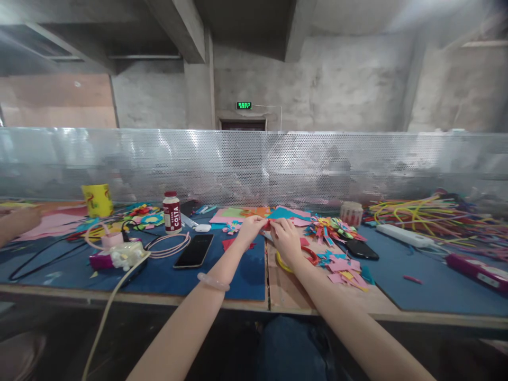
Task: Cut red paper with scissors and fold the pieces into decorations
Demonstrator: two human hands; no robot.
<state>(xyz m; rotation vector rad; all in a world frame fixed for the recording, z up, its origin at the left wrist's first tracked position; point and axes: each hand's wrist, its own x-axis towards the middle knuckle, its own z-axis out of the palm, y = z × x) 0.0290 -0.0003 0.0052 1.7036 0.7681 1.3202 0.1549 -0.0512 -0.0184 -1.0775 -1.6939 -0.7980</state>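
Observation:
My left hand (252,229) and my right hand (286,237) meet over the middle of the table, fingertips pinched close together. Between them shows a small red paper piece (267,224), mostly hidden by the fingers. Just behind the hands lies a blue paper sheet (289,213) on pink paper. Red paper scraps (229,244) rest left of my left wrist. Beside my right wrist is a yellow ring (282,264), perhaps a scissors handle or tape, partly covered. Colourful cut paper strips (329,229) are heaped to the right.
A black phone (194,251), a COSTA bottle (172,212) and a power strip with cables (119,255) stand left. Right are another phone (361,248), pink paper scraps (344,271), pipe cleaners (432,217) and a white power strip (405,236). Another person's hand (19,225) shows far left.

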